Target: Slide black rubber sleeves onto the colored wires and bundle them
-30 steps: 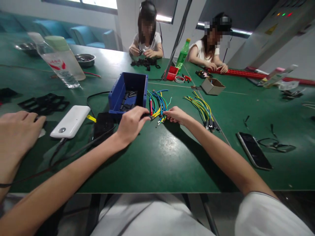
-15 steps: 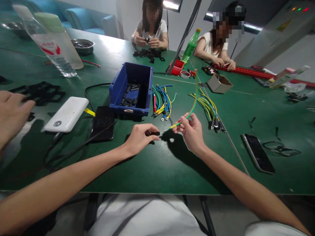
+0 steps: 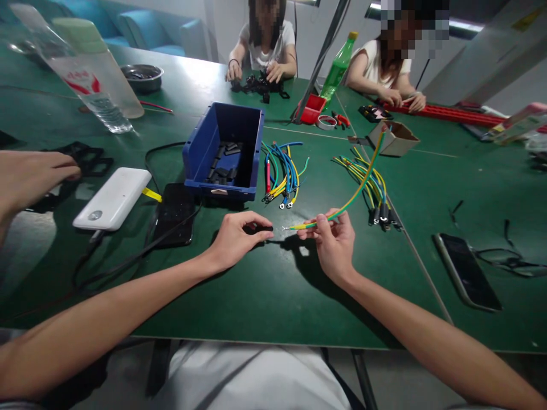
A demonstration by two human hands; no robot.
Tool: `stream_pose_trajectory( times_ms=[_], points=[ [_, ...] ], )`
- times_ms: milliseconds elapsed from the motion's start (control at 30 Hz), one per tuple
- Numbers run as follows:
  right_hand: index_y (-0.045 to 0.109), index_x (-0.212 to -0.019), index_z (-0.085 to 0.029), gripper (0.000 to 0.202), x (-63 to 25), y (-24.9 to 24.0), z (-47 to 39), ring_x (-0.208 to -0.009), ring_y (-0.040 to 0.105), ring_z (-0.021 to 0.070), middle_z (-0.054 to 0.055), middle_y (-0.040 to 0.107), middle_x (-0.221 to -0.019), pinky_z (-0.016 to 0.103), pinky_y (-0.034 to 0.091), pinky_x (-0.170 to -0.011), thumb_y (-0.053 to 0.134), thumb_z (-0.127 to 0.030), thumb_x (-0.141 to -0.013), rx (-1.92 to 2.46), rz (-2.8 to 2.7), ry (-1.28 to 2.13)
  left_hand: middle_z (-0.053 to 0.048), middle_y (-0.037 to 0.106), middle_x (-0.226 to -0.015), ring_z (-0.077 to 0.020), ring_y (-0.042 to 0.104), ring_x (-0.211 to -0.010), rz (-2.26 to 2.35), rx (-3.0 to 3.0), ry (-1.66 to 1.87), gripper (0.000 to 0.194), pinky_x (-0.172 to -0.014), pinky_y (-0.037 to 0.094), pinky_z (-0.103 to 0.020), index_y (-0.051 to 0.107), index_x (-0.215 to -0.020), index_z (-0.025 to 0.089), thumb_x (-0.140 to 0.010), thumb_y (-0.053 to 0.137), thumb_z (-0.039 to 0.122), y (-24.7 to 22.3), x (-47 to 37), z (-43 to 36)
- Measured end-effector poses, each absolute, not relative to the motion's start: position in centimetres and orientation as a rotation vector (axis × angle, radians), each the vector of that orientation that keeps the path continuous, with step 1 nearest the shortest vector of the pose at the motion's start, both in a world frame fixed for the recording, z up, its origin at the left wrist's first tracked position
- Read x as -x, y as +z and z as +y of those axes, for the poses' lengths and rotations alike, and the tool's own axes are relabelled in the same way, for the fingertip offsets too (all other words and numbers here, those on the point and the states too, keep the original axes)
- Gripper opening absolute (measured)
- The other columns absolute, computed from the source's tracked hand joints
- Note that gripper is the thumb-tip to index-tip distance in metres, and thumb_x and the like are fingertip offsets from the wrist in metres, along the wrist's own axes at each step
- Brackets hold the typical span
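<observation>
— What is the right hand [image 3: 334, 242] holding?

— Its grip is pinching shut on a yellow-green wire [image 3: 347, 200] that is sticking up over the green desk [image 3: 273, 290].

— And the left hand [image 3: 236, 237]?

— Its grip is closing on a small black piece [image 3: 261, 230], just beside the wire's tip, near the blue bin [image 3: 223, 149].

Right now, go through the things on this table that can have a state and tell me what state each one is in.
Right hand: pinching a yellow-green wire, lifted off the table.
Left hand: pinching a small black part.
Blue bin: open, black parts inside.
Cardboard box: open.
Green bottle: capped, upright.
Phone: screen dark.
</observation>
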State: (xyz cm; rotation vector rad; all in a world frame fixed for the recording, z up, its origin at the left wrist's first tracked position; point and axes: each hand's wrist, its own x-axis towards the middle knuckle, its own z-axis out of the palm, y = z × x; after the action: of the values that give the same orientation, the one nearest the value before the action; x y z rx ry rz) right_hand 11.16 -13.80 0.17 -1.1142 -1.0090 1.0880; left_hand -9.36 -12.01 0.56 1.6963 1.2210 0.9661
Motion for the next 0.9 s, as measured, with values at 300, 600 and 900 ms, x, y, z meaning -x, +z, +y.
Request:
stream_pose_trajectory(
  times_ms=[300,600,900],
  points=[
    [0.039,-0.089,-0.029,0.027,-10.85,0.61,-14.51,-0.059,0.068,0.0150,-0.005,0.065,-0.074,0.029,0.056,-0.054,0.063,-0.039,-0.083,1.075,-1.050,1.034,-0.004,0.074,-0.081,-0.0177,0.066,-0.072,1.248,-1.688,0.978,0.017,-0.067,0.051,-0.029,0.075,-0.082,0.020,-0.071,0.074,0.033,0.42,9.39,-12.26],
    [0.041,-0.089,-0.028,0.022,-10.64,0.58,-14.73,-0.058,0.068,0.0149,-0.006,0.066,-0.072,0.030,0.059,-0.055,0.061,-0.034,-0.086,1.032,-1.099,0.981,-0.004,0.073,-0.079,-0.0162,0.063,-0.068,1.254,-1.645,1.001,0.019,-0.065,0.048,-0.028,0.075,-0.081,0.019,-0.067,0.078,0.031,0.49,9.27,-12.32],
    [0.041,-0.092,-0.025,0.019,-10.45,0.26,-14.61,-0.056,0.069,0.0132,-0.006,0.068,-0.073,0.028,0.060,-0.053,0.059,-0.027,-0.088,0.893,-1.192,0.895,-0.003,0.073,-0.080,-0.0153,0.063,-0.069,1.246,-1.683,1.004,0.017,-0.066,0.047,-0.027,0.075,-0.082,0.018,-0.070,0.076,0.031,0.39,9.33,-12.36]
  ],
)
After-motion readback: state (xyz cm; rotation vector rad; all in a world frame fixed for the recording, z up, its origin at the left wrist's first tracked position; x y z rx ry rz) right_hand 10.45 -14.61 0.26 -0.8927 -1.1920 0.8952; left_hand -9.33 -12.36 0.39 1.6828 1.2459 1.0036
